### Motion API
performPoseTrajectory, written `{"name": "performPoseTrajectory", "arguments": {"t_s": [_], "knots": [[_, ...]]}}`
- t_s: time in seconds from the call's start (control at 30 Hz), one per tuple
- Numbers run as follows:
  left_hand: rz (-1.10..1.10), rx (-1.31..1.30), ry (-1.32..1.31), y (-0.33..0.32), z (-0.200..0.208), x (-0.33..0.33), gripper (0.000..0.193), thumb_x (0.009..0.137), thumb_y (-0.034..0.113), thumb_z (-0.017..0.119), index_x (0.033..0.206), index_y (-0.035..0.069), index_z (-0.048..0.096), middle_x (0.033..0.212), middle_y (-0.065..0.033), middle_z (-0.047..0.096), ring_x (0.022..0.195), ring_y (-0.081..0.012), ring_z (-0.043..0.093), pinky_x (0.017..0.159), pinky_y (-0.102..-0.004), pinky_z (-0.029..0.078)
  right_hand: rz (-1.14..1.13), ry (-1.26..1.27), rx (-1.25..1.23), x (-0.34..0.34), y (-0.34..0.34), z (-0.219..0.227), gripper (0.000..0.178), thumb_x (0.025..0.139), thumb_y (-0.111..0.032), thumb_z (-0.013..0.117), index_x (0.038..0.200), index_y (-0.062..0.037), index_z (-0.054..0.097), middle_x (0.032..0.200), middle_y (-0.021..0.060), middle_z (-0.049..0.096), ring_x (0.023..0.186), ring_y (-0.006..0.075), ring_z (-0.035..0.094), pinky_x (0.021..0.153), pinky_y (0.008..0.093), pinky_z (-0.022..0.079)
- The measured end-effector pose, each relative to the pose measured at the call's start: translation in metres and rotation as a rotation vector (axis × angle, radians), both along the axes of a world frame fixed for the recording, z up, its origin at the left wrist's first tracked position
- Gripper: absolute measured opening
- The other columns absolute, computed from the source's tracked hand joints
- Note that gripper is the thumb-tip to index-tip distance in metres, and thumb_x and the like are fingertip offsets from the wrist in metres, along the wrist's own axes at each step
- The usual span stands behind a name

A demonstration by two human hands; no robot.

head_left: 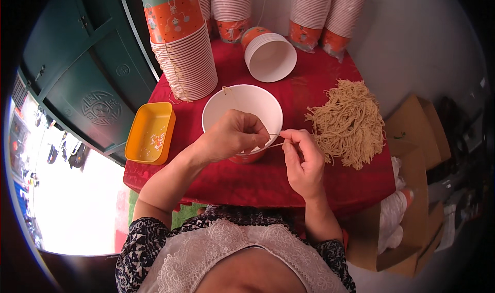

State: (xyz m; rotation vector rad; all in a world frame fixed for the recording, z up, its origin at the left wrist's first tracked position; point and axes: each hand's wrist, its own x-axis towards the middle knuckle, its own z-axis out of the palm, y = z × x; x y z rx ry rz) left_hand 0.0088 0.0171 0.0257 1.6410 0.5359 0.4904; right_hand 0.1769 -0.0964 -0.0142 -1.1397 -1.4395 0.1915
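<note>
A white-lined paper bucket [222, 102] stands upright before me, a bit of string showing at its far rim. Over its near right rim both hands work on a thin tan string [274, 134]. My left hand [238, 133] is closed in a pinch on one part of the string. Just right of it, my right hand [304, 160] pinches the string between thumb and fingers. A loose heap of tan strings [348, 123] lies to the right of my right hand. Whether a knot is in the string is too small to tell.
At the left is a yellow tray [169, 133] with small white and pink bits. Behind it rises a tall stack of paper buckets [186, 61]. More buckets [272, 58] lie on their side at the back, near wrapped stacks [310, 9]. Open cardboard boxes [412, 190] stand right of the red-covered table [356, 184].
</note>
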Motion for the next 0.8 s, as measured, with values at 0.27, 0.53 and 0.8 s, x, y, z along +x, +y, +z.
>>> {"name": "performPoseTrajectory", "arguments": {"t_s": [0.27,0.53,0.8], "knots": [[-0.092,-0.034,0.038,0.003,-0.001,0.003,0.009,0.087,0.004,0.067,0.086,-0.004,0.064,0.067,-0.0021,0.059,0.055,-0.0075,0.052,0.045,-0.0237,0.039,0.095,-0.168,0.115,-0.007,0.025,0.023,0.02,0.087,0.01,0.058,0.104,0.0012,0.061,0.09,0.0159,0.061,0.076,0.0307,0.066,0.065,0.0375,0.054],[-0.016,0.011,0.005,0.007,-0.013,-0.004,0.007,0.089,0.004,0.065,0.084,-0.002,0.064,0.071,-0.0002,0.06,0.061,-0.0056,0.052,0.05,-0.0228,0.04,-0.582,-0.117,0.424,0.038,0.001,0.041,0.03,0.086,0.001,0.058,0.115,0.0014,0.054,0.117,0.0159,0.056,0.101,0.023,0.056,0.085,0.0337,0.048],[-0.096,-0.061,0.06,0.007,0.001,0.001,0.006,0.088,0.0,0.066,0.092,-0.002,0.063,0.082,-0.0003,0.062,0.07,-0.0046,0.056,0.059,-0.0189,0.042,-0.546,-0.067,0.716,0.054,-0.051,0.028,0.022,0.087,0.006,0.051,0.109,0.0058,0.056,0.095,0.0162,0.058,0.082,0.0262,0.055,0.074,0.0357,0.046]]}}
